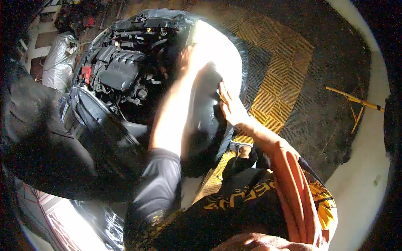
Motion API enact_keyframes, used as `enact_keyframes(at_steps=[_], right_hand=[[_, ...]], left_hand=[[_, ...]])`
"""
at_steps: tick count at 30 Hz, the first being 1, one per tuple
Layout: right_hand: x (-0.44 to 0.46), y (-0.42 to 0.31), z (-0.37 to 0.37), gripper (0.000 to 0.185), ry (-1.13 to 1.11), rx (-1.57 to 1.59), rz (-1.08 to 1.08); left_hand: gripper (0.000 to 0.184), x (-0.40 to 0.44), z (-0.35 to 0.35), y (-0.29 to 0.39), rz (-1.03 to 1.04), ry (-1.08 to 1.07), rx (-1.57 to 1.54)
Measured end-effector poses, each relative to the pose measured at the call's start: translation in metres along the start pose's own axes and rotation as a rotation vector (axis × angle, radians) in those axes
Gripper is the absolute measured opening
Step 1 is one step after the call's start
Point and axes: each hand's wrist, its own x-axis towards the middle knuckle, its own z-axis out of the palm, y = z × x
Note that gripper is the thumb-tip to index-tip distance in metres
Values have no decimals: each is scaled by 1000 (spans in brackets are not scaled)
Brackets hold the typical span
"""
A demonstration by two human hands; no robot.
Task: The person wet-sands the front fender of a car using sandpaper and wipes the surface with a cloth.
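A car's front fender (pixel 204 111) curves between my arms, its upper part washed out by strong light. My left hand (pixel 187 58) rests at the fender's inner edge, beside the engine bay; glare blurs its fingers, which look loosely spread. Against the outer side of the fender lies my right hand (pixel 229 105), fingers stretched out along the panel. A dark patch borders these fingers; whether it is shadow or a thin pad I cannot tell. The uncovered engine (pixel 119 73) sits to the left of my left forearm.
A red cap or cover (pixel 86 74) shows at the engine bay's left side. Beyond it stands a silver-wrapped bundle (pixel 60 62). Yellow and black floor tiles (pixel 276 83) lie to the right, with a yellow frame (pixel 355 99) farther out. Dark fabric (pixel 37 121) covers the near left.
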Motion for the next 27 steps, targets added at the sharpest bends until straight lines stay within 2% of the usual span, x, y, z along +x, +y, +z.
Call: enact_keyframes(at_steps=[1,2,4,6,7,8,10,11,13,14,16,17,19,21,22,24,25,26,27], right_hand=[[17,-2,-11,69,-86,-75,7],[35,3,-11,66,-77,-181,-66],[74,26,-5,60,-69,-327,-170],[124,43,5,57,-68,-328,-170],[145,49,11,54,-76,-335,-158],[165,58,15,54,-100,-427,-201],[154,27,-3,58,-183,-517,-212],[133,26,2,57,-145,-492,-234],[85,20,-4,56,-26,-451,-365],[78,21,0,56,38,-411,-305],[121,40,16,56,-117,-412,-253],[157,53,23,59,-118,-326,-299],[201,48,24,57,-124,-352,-347],[184,48,22,57,-141,-306,-352],[151,45,21,57,-68,-260,-399],[96,5,0,63,-149,-515,-301],[99,9,-4,69,-165,-443,-314],[118,16,0,62,-163,-289,-275],[153,55,24,59,-44,-240,-449]], left_hand=[[37,5,-7,4,-164,-143,-55],[37,-7,-5,-4,-172,-135,-49],[39,-45,-2,-23,-304,90,-248],[38,-108,-98,39,-481,64,-347],[39,-146,-105,32,-474,-15,-187],[42,-190,-107,19,-385,-3,-263],[50,-257,-134,26,-434,-34,-6],[50,-286,-137,20,-434,-40,-11],[58,-331,-126,4,-208,88,101],[58,-333,-124,4,-221,100,98],[62,-342,-124,5,-283,100,62],[62,-340,-122,5,-290,112,62],[63,-341,-119,10,-264,198,-33],[62,-342,-120,10,-304,157,-17],[62,-341,-121,10,-327,125,-2],[62,-333,-122,14,-329,151,-25],[62,-330,-123,15,-328,172,-33],[62,-333,-124,13,-330,170,-29],[62,-334,-123,10,-322,151,-40]])
